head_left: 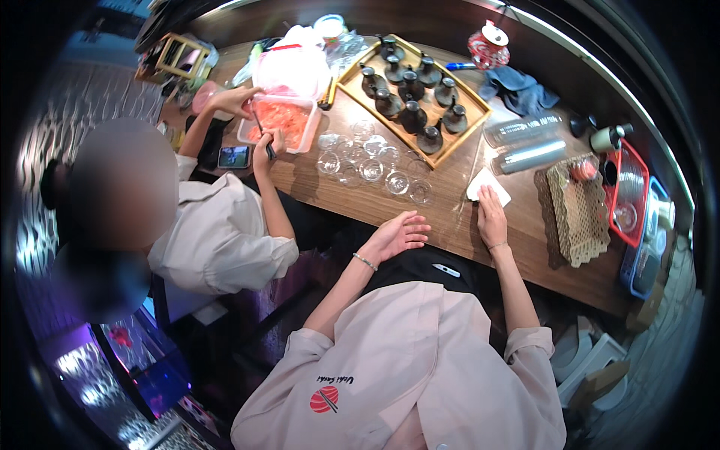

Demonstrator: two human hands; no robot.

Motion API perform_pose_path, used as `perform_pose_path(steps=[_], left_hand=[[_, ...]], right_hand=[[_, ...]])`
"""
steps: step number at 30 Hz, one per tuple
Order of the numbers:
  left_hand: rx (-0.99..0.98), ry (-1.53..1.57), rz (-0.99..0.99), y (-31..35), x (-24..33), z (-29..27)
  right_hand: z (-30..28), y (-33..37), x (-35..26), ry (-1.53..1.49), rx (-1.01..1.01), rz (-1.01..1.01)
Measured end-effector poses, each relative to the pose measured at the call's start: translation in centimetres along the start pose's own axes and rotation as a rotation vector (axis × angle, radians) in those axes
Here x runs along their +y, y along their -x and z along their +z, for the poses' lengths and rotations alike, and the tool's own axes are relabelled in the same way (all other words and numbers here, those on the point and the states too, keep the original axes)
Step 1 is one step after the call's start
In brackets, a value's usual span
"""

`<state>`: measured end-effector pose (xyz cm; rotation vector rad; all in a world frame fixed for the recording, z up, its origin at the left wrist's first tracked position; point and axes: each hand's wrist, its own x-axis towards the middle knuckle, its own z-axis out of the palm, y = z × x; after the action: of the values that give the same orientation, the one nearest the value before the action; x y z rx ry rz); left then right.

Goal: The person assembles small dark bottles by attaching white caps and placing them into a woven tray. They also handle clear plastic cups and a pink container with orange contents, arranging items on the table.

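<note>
My right hand (492,217) lies flat on a folded white cloth (488,182) on the wooden table (457,214), its fingers stretched out over the cloth's near edge. Palm turned partly up, my left hand (397,235) hovers at the table's near edge with its fingers apart and nothing in it. A cluster of small clear glasses (371,169) stands beyond my left hand. Further back is a wooden tray (471,129) bearing several small dark bottles (412,117). Two clear cylinders, perhaps stacks of cups (532,155), lie beyond the cloth.
At my left a co-worker (225,240) holds a tool over a plastic tub (304,135) of orange-red food. A phone (234,157) lies beside them. To the right are woven baskets (577,214), a red basket (628,187) and a blue basket (639,259). A blue cloth (521,91) lies at the back.
</note>
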<state>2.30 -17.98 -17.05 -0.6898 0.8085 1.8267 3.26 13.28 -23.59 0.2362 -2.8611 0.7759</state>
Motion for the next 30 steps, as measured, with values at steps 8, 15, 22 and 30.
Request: perform_pose_path(steps=[8, 15, 22, 30], left_hand=[[-0.065, 0.098, 0.088, -0.1, 1.1, 1.4], [-0.014, 0.032, 0.251, 2.2, 3.1, 3.2], [0.205, -0.381, 0.528, 4.7, 3.8, 5.1], [0.946, -0.184, 1.019, 1.1, 2.7, -1.6]], right_hand=[[1.3, -4.0, 0.9, 0.089, -0.089, 0.035], [-0.8, 0.4, -0.1, -0.030, -0.133, 0.012], [-2.1, 2.9, -1.3, -0.083, -0.232, 0.110], [-3.1, 0.3, -3.4, -0.239, -0.092, 0.183]])
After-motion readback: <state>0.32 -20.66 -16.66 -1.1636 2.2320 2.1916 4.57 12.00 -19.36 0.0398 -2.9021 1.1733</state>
